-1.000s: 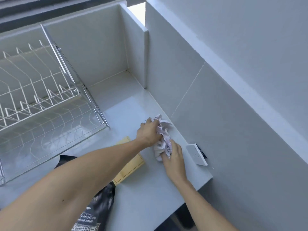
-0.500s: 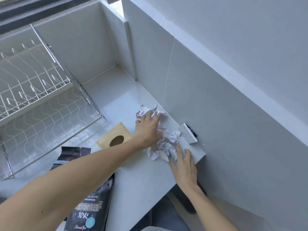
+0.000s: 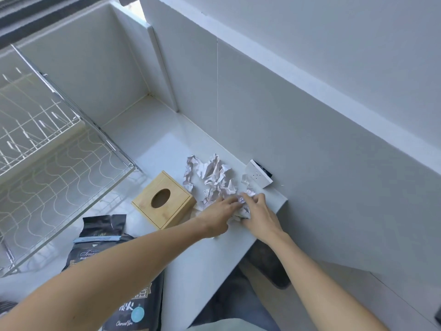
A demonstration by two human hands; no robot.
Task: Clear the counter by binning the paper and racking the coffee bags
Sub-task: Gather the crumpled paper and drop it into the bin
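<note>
Crumpled white paper (image 3: 214, 175) lies in a loose heap on the white counter (image 3: 214, 254) near the wall. My left hand (image 3: 218, 215) and my right hand (image 3: 259, 212) meet at the heap's near end, fingers curled around one wad of paper (image 3: 242, 207) between them. Black coffee bags (image 3: 105, 237) lie at the lower left, partly under my left forearm. The wire dish rack (image 3: 55, 151) stands at the left.
A wooden tissue box (image 3: 164, 199) sits just left of the paper. A white wall socket (image 3: 259, 176) hangs loose off the wall beside the heap. The counter ends right of my hands, with dark floor below.
The paper has spread out from a held bundle into a heap on the counter. Both hands have drawn back to its near end and closed on one wad.
</note>
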